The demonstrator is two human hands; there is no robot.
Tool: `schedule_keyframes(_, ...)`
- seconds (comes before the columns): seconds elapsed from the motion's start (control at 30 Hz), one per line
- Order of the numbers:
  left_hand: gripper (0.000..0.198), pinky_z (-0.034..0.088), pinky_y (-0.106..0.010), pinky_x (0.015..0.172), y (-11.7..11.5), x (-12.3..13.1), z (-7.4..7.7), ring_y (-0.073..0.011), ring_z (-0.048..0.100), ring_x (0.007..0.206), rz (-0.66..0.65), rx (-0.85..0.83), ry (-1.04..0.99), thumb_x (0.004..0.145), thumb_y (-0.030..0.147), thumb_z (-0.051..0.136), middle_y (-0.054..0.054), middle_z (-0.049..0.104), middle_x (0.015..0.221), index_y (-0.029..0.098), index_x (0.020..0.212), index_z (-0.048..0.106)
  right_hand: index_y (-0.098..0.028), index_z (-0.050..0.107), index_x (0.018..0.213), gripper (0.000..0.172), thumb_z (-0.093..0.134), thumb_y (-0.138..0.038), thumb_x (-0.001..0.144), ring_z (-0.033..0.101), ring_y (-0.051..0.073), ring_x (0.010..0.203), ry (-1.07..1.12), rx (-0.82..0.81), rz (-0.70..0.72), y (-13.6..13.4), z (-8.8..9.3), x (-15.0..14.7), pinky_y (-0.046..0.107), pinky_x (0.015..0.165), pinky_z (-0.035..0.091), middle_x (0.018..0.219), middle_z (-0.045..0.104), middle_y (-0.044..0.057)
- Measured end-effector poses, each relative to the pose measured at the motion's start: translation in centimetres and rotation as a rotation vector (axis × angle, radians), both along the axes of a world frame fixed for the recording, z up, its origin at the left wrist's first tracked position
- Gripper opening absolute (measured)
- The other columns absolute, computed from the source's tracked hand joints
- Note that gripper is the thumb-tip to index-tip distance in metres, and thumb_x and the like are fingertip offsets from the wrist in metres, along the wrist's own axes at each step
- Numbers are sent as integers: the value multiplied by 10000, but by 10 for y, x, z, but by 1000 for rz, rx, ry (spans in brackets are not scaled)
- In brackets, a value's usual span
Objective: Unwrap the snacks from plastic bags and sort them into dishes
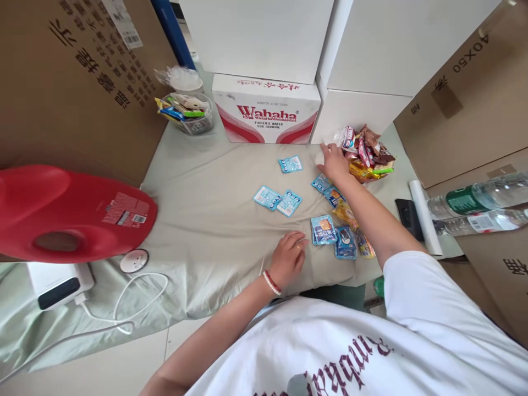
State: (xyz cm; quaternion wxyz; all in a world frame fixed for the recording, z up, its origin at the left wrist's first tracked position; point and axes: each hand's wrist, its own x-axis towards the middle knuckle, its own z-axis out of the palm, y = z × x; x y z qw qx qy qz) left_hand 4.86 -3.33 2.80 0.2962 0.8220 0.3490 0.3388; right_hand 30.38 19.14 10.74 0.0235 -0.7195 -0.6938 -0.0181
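My left hand (291,256) lies on the cloth near the front edge, fingers loosely bent and holding nothing. Close to its fingertips are a blue snack packet (324,230) and a darker blue packet (345,243). My right hand (335,163) reaches to the left side of a snack pile (367,151), its thumb and fingers around something small and whitish that I cannot make out. Below that wrist lie more blue packets (320,183) and yellow wrapped snacks (345,213), partly hidden by the forearm. Light blue packets (290,203) lie to the left, with a single light blue packet (291,164) farther back.
A Wahaha water carton (268,110) stands at the back beside a clear tub (193,118) of packets. On the left are a red jug (78,214), a white power bank (61,283) and a cable. Plastic bottles (478,198) and a black phone-like object (408,217) are at right.
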Motion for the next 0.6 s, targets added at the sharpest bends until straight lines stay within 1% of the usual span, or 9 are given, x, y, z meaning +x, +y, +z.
schedule_keyframes(0.1, 345, 561, -512, 1037, -10, -39, 7, -262, 619, 1226, 71, -18, -50, 976, 147, 451, -120, 700, 1210, 249, 1180, 710, -119, 684, 1224, 306, 515, -225, 992, 432, 364, 1322, -19, -38, 163, 15, -1, -5, 511, 1032, 411, 1393, 579, 201)
schedule_keyframes(0.2, 271, 574, -475, 1021, -16, -63, 15, -241, 646, 1169, 204, -77, -101, 1012, 198, 465, -107, 698, 1171, 253, 1118, 708, -146, 684, 1031, 242, 487, -286, 1025, 468, 339, 1277, 142, 113, 236, 11, 14, -7, 512, 1054, 403, 1244, 643, 171)
schedule_keyframes(0.27, 229, 597, -433, 972, -14, -66, 20, -225, 666, 1116, 318, -199, -191, 1039, 296, 484, -103, 685, 1154, 250, 1118, 693, -181, 634, 1029, 246, 465, -359, 1046, 578, 284, 1123, 411, 247, 219, -8, 26, -12, 454, 967, 482, 1096, 670, 121)
schedule_keyframes(0.3, 232, 612, -413, 934, -10, -64, 22, -222, 671, 1107, 367, -298, -269, 1041, 363, 499, -104, 676, 1170, 249, 1136, 677, -201, 604, 1031, 256, 446, -402, 1054, 623, 249, 992, 587, 285, 186, -24, 30, -17, 413, 876, 523, 991, 667, 83)
schedule_keyframes(0.37, 336, 636, -395, 870, 3, -53, 26, -234, 677, 1141, 420, -561, -488, 1022, 512, 518, -114, 657, 1245, 247, 1194, 630, -240, 541, 1013, 278, 439, -496, 1044, 615, 183, 715, 957, 274, 90, -64, 31, -32, 317, 652, 526, 795, 606, 2)
schedule_keyframes(0.43, 505, 642, -434, 861, 20, -41, 31, -271, 678, 1204, 383, -873, -722, 999, 657, 459, -135, 653, 1321, 235, 1243, 592, -264, 489, 957, 303, 510, -563, 993, 529, 138, 541, 1244, 161, -2, -111, 22, -50, 249, 496, 443, 687, 530, -51)
schedule_keyframes(0.47, 605, 638, -466, 868, 29, -36, 35, -293, 683, 1211, 321, -1033, -803, 1000, 717, 363, -153, 675, 1307, 215, 1239, 601, -269, 470, 935, 322, 544, -581, 966, 490, 123, 496, 1338, 88, -46, -135, 14, -59, 231, 452, 399, 665, 507, -65)
schedule_keyframes(0.53, 855, 619, -528, 855, 44, -29, 40, -352, 703, 1180, 101, -1338, -856, 981, 800, 150, -210, 727, 1227, 143, 1189, 656, -271, 460, 913, 349, 577, -600, 929, 429, 107, 450, 1433, -43, -123, -178, -5, -73, 219, 409, 338, 631, 472, -81)
schedule_keyframes(0.6, 904, 600, -555, 851, 51, -25, 43, -389, 714, 1146, -118, -1546, -842, 974, 812, 187, -238, 741, 1211, 92, 1183, 691, -265, 480, 902, 356, 591, -603, 909, 389, 100, 441, 1433, -116, -167, -211, -22, -81, 222, 404, 316, 617, 456, -85)
